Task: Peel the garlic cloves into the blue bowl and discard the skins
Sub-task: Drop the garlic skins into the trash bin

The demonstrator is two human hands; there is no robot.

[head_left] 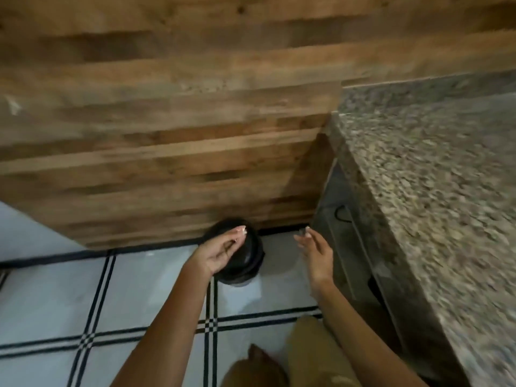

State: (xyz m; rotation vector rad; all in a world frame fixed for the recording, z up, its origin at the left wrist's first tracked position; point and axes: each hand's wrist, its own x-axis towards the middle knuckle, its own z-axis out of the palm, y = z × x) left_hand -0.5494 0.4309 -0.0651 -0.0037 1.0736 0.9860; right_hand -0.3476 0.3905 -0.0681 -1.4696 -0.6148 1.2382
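Bin (252, 256) sits directly under my left grip (220, 251), loosely curled; whether it holds skins I cannot tell. Right grip (315, 254) hangs released, just rightward.

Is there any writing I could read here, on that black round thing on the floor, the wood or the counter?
None: no word, label, brand, number or sign can be read in this view.
The black round container, wooden panel, speckled stone counter and tiled floor all show bare surfaces.
The picture is blurred, so any fine print would not be legible.
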